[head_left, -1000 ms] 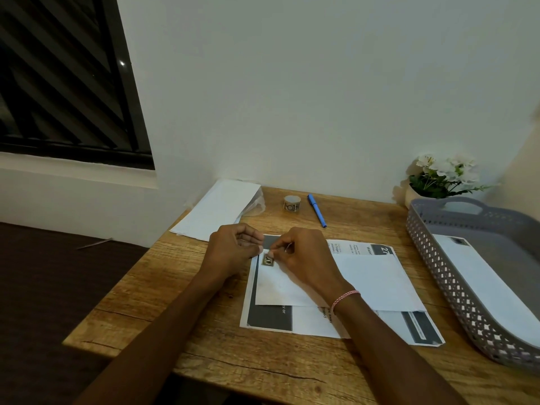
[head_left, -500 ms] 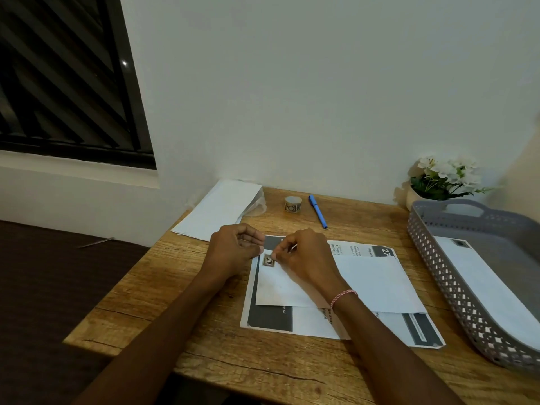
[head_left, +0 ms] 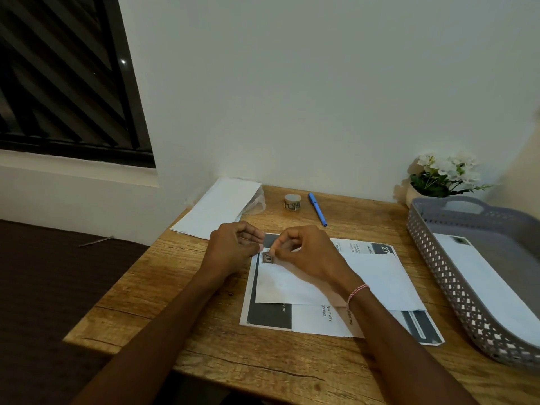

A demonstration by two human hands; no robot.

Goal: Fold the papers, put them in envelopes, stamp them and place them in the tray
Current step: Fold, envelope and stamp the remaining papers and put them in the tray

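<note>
White envelope (head_left: 336, 279) under both hands, stamp (head_left: 267, 258) (corner) at right hand (head_left: 306, 255) fingertips

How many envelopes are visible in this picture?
2. One envelope lies on the printed paper under the hands, with a stamp on its corner. Another envelope lies in the grey tray. More may be hidden.

From my feed, the wooden counter (head_left: 204, 331) carries a printed sheet (head_left: 321, 320) at its middle, a stack of white paper (head_left: 217, 210) overhanging the far left corner, and a small tape-like roll (head_left: 292, 202) beside a blue pen (head_left: 317, 209) near the wall. A grey lattice tray (head_left: 444, 276) sits along the right edge. Behind it I make out a pot of white flowers (head_left: 444, 176), which seems to stand on the counter too.
</note>
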